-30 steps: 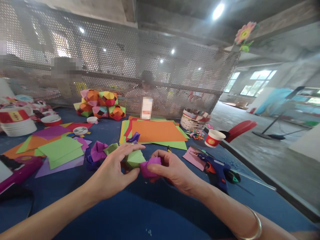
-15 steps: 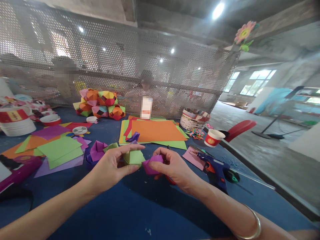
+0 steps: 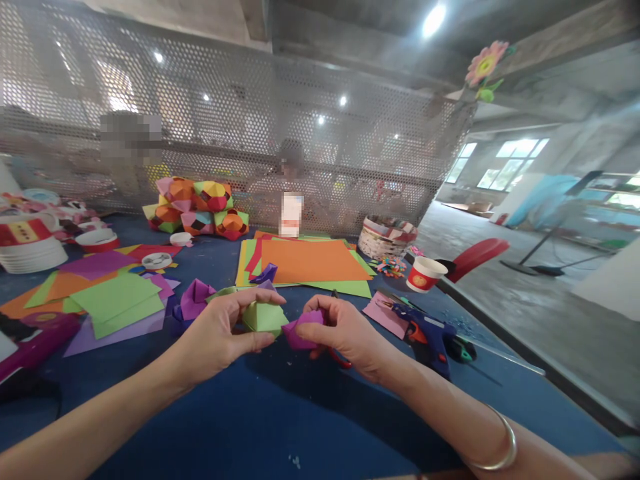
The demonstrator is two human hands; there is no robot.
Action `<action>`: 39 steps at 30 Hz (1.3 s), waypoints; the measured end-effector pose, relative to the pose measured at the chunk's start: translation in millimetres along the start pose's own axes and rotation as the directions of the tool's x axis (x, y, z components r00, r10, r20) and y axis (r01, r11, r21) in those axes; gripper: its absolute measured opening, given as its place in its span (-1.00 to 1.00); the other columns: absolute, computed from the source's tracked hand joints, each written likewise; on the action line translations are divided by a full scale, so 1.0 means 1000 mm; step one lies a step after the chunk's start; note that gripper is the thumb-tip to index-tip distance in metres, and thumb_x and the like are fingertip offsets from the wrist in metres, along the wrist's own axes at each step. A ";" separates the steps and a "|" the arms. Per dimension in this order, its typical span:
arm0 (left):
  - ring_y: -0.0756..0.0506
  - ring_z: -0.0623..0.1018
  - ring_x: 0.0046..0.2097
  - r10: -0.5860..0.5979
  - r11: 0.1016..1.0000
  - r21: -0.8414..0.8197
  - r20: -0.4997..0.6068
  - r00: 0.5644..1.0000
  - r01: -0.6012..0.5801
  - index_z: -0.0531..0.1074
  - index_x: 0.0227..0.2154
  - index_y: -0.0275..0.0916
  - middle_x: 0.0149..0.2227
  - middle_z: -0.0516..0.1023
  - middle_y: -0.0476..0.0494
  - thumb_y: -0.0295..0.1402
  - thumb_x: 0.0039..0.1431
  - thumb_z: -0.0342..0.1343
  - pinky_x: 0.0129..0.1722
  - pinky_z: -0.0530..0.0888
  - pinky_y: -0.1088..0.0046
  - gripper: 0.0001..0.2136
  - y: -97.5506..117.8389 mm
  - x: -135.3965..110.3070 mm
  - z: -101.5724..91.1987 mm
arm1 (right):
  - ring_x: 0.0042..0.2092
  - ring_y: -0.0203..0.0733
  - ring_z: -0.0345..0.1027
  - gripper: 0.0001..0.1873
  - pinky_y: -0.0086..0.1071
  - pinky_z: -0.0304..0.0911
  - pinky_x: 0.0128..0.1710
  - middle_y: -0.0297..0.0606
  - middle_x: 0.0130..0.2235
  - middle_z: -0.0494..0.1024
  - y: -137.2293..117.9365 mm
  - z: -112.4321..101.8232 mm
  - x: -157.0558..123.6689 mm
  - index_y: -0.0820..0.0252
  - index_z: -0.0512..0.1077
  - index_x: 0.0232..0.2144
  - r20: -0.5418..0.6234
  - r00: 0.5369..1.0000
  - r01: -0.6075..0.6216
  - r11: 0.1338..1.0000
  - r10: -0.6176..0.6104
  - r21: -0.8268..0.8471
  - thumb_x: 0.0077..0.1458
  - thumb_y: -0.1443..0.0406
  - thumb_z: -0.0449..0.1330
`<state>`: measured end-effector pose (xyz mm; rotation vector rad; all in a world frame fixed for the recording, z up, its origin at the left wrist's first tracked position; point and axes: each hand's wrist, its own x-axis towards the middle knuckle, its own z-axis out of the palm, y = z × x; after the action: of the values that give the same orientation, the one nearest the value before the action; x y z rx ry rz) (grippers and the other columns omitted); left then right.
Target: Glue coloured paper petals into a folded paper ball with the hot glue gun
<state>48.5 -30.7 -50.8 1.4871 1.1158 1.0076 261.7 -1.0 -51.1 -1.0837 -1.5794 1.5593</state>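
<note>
Between the thumb and fingers of my left hand (image 3: 220,333) is a folded light-green paper piece (image 3: 266,318). My right hand (image 3: 343,327) pinches a folded purple paper piece (image 3: 304,331). A pointed end of the purple piece meets the green one's right edge; whether it is tucked in I cannot tell. Both pieces are held just above the blue table (image 3: 280,427). Behind my left hand lie another folded purple piece (image 3: 196,299) and a dark-blue one (image 3: 182,323), partly hidden. Something with a red handle (image 3: 341,360) shows under my right hand.
A stack of coloured paper (image 3: 315,261) lies ahead, loose green sheets (image 3: 117,300) at left. Right are a blue glue gun (image 3: 430,337), a paper cup (image 3: 425,275) and a woven basket (image 3: 387,237). Finished paper balls (image 3: 200,207) stand before a perforated metal screen (image 3: 320,127).
The green piece has tilted slightly in my left hand, and the purple one stays against its edge. The whole view has shifted a little.
</note>
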 end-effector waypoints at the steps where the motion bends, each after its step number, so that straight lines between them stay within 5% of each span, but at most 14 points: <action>1: -0.03 0.45 -0.39 0.002 1.000 0.001 -0.001 1.000 -0.002 0.50 -0.06 -0.22 -0.41 0.53 -0.02 -0.31 -0.06 0.37 -0.37 0.42 0.45 -0.55 0.000 0.000 -0.001 | -0.45 -0.34 0.34 -0.63 -0.47 0.35 -0.50 -0.43 -0.47 0.47 0.000 0.000 0.000 0.18 0.38 -0.43 -0.001 1.000 -0.004 1.000 0.004 0.011 -0.20 0.15 0.44; 15: -0.03 0.48 -0.36 0.131 0.985 0.119 -0.017 0.991 -0.128 0.49 -0.11 -0.22 -0.33 0.57 -0.04 -0.33 0.00 0.33 -0.35 0.44 0.45 -0.65 0.004 -0.003 -0.001 | -0.46 -0.37 0.36 -0.50 -0.48 0.36 -0.51 -0.41 -0.44 0.48 0.004 -0.002 0.002 0.21 0.40 -0.40 0.038 0.999 -0.021 0.994 0.017 0.107 -0.24 0.05 0.52; 25: -0.05 0.49 -0.37 0.051 0.997 0.045 0.134 0.990 -0.058 0.48 -0.10 -0.20 -0.35 0.53 -0.03 -0.33 -0.01 0.36 -0.41 0.51 0.46 -0.62 0.002 0.000 -0.003 | -0.42 -0.31 0.40 -0.60 -0.45 0.38 -0.45 -0.41 -0.45 0.49 0.007 -0.005 0.005 0.18 0.40 -0.42 0.090 0.995 -0.038 0.999 0.037 0.013 -0.20 0.15 0.49; 39: -0.11 0.54 -0.23 0.018 0.997 -0.074 0.159 0.987 -0.006 0.52 0.01 -0.17 -0.19 0.59 -0.13 -0.31 0.02 0.39 -0.32 0.60 0.39 -0.55 0.002 -0.002 -0.004 | -0.34 -0.32 0.45 -0.49 -0.45 0.44 -0.36 -0.37 -0.34 0.51 0.011 -0.008 0.006 0.22 0.42 -0.32 0.252 0.968 -0.068 0.977 0.016 0.202 -0.18 0.08 0.54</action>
<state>44.4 -31.6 -48.5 1.4889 0.9476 0.9115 267.5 6.9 -62.5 -0.8364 -1.5163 1.9045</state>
